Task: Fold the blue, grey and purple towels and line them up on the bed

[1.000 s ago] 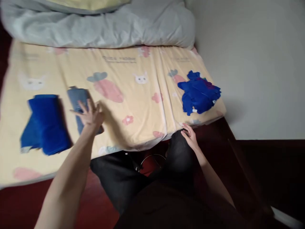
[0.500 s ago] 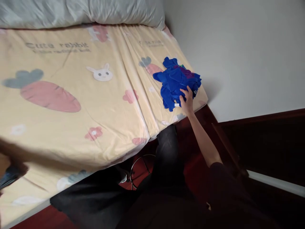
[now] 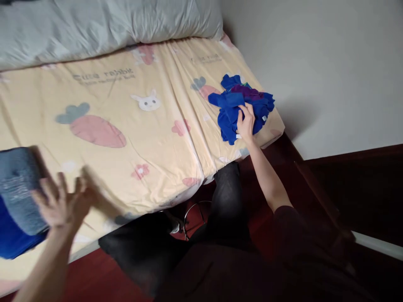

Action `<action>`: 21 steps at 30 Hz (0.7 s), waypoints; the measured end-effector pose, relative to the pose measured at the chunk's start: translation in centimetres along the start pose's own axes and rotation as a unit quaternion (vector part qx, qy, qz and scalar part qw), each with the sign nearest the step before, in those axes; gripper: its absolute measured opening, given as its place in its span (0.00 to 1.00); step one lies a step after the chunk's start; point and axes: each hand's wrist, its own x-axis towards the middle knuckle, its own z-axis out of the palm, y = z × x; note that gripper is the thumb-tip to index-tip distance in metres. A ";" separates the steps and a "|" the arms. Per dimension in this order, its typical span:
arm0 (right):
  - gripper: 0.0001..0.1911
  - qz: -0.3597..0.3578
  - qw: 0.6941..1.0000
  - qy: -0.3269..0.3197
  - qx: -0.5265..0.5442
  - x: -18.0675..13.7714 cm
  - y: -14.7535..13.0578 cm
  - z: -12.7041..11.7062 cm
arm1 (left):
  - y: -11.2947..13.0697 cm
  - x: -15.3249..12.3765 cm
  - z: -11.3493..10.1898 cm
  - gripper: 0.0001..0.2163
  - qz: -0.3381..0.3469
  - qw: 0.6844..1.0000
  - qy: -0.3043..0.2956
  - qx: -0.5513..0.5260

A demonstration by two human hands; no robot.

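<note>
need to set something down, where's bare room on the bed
Free: the middle of the cream printed sheet, between the left hand and the crumpled blue fabric pile, below the puffy grey bedding. Crowded: right corner, the right hand on that pile; far left, around the folded grey cloth.

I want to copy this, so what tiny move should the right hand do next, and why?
Perhaps lift the top blue cloth gently off the pile: the right hand's fingers already curl at it, while other pieces lie bunched around it. The left hand is open near the grey cloth, so it looks free to help.
</note>
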 end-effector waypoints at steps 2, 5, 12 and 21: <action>0.16 -0.030 0.998 0.033 0.044 -2.9 -2.7 -0.9 | 1.6 -3.6 2.3 0.18 0.004 0.998 0.042 0.049; 0.16 -0.043 0.994 0.025 0.095 -9.1 -6.9 -2.1 | 7.1 -11.0 7.2 0.21 0.014 0.999 0.010 0.044; 0.15 -0.050 0.968 -0.006 0.246 -24.1 -15.1 -3.9 | 21.2 -22.5 14.0 0.26 -0.007 0.991 -0.013 -0.135; 0.17 -0.043 0.933 -0.087 0.346 -27.5 -15.8 -4.9 | 23.4 -11.0 14.3 0.24 0.170 0.985 -0.024 -0.037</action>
